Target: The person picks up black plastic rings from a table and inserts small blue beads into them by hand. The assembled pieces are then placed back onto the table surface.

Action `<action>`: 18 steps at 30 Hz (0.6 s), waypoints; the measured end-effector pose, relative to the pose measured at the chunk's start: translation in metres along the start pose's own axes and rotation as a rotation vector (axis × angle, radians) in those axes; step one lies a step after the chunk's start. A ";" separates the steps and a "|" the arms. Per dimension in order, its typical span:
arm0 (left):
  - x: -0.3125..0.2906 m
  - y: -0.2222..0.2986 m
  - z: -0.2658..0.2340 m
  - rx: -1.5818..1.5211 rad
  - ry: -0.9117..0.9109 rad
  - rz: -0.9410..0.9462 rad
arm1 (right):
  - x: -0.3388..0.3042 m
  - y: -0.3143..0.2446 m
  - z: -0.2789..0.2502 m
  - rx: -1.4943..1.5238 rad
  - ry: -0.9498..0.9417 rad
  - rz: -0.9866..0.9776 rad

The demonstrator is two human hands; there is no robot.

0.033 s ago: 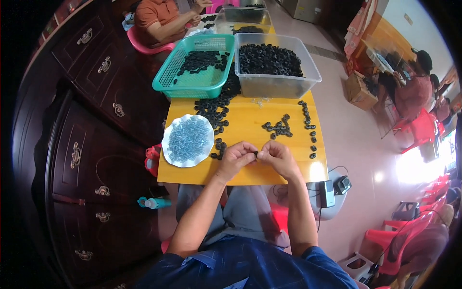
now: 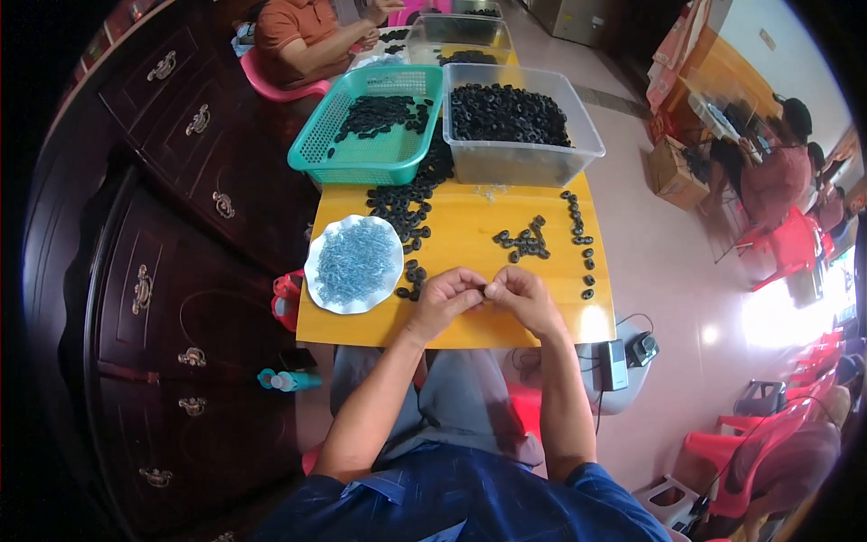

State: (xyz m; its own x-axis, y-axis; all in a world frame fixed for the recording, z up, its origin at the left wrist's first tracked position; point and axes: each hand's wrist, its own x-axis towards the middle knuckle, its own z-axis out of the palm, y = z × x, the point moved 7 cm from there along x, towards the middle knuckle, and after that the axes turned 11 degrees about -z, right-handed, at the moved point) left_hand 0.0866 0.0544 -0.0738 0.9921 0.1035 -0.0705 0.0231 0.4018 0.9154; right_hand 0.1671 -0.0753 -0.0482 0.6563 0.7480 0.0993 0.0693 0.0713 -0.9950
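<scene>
Over the near edge of the yellow table, my left hand (image 2: 446, 301) and my right hand (image 2: 524, 299) meet fingertip to fingertip. Both pinch one small black part (image 2: 486, 290), mostly covered by the fingers. Left of them, a white scalloped plate (image 2: 316, 284) holds a heap of thin, clear bluish pieces (image 2: 355, 260). Black oval parts with holes (image 2: 404, 210) spread from the plate's right side up to the bins. A small cluster of black parts (image 2: 524, 243) lies beyond my right hand, and a column of them (image 2: 578, 223) runs along the right edge.
At the table's far side stand a green perforated basket (image 2: 305, 163) and a clear plastic bin (image 2: 524, 164), both with black parts. A dark drawer cabinet (image 2: 108, 235) flanks the left. Another person (image 2: 302, 41) sits beyond the basket. Beside the right corner is a stool with devices (image 2: 614, 364).
</scene>
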 end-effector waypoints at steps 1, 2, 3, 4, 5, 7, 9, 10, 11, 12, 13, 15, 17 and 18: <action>-0.001 0.001 0.004 0.010 -0.014 -0.012 | -0.001 -0.001 0.001 -0.006 -0.008 -0.002; -0.001 0.002 0.007 0.019 -0.027 -0.023 | -0.001 -0.003 0.001 0.026 -0.008 -0.012; -0.002 0.002 0.005 0.011 -0.033 -0.015 | -0.001 -0.007 0.003 0.059 -0.008 -0.022; -0.001 0.002 0.003 0.007 -0.028 -0.007 | 0.002 -0.010 0.000 0.075 0.039 -0.039; -0.001 0.003 0.000 -0.093 -0.038 0.006 | 0.006 -0.014 -0.003 0.092 0.086 -0.056; -0.002 0.005 -0.003 -0.236 -0.048 -0.006 | 0.016 -0.030 -0.012 -0.215 0.143 -0.082; -0.002 0.006 -0.004 -0.241 -0.041 -0.012 | 0.029 -0.051 -0.018 -0.688 0.247 -0.236; -0.001 0.005 -0.004 -0.242 -0.040 -0.023 | 0.038 -0.048 -0.020 -0.694 0.245 -0.240; -0.001 0.006 -0.004 -0.245 -0.041 -0.017 | 0.049 -0.049 -0.020 -0.862 0.224 -0.291; 0.000 0.004 -0.004 -0.251 -0.041 -0.029 | 0.058 -0.048 -0.020 -1.030 0.203 -0.343; 0.001 0.003 -0.005 -0.256 -0.040 -0.040 | 0.065 -0.043 -0.023 -1.035 0.200 -0.349; 0.002 0.004 -0.004 -0.250 -0.045 -0.029 | 0.079 -0.032 -0.023 -1.192 0.112 -0.316; 0.003 0.006 -0.002 -0.254 -0.052 -0.014 | 0.088 -0.023 -0.025 -1.257 0.045 -0.264; 0.003 0.007 -0.002 -0.251 -0.050 -0.002 | 0.094 -0.016 -0.025 -1.316 -0.019 -0.203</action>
State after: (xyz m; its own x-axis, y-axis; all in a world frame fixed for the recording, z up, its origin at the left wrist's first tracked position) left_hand 0.0893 0.0596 -0.0683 0.9971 0.0595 -0.0465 0.0000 0.6156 0.7881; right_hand 0.2464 -0.0233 -0.0225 0.5385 0.8097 0.2333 0.8406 -0.4970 -0.2152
